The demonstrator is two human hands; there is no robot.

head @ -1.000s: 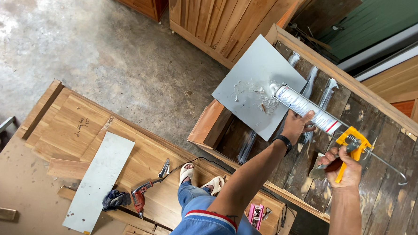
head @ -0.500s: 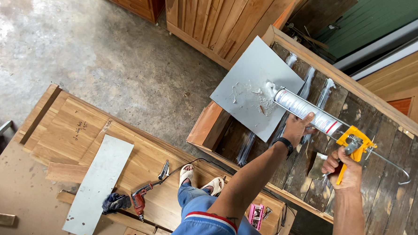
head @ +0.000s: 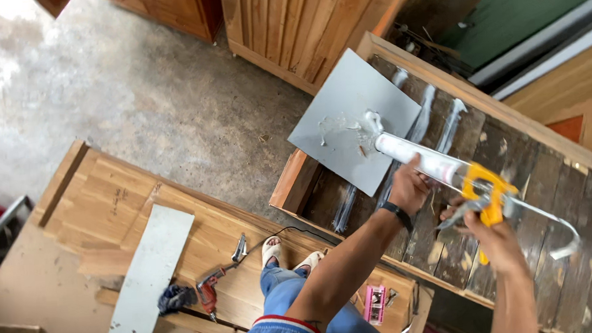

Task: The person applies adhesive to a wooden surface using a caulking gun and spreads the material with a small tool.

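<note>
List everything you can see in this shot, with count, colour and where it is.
caulking gun: one, yellow, held over dark wooden frame
sealant tube: one, white, in the gun, nozzle on the square panel
square panel: one, grey, on the frame's corner
dark wooden frame: one, right
long panel: one, grey, on light boards, lower left
drill: one, red, by the long panel
left hand: under the tube
right hand: on the gun's handle

Caulking gun at work over the grey panel

The left hand [head: 409,188] grips the white tube of the caulking gun [head: 442,169]; the right hand [head: 488,234] squeezes its yellow handle; the nozzle touches the grey panel [head: 347,117], amid white smears; well left of that panel, a red drill [head: 207,291] lies on boards.
</note>
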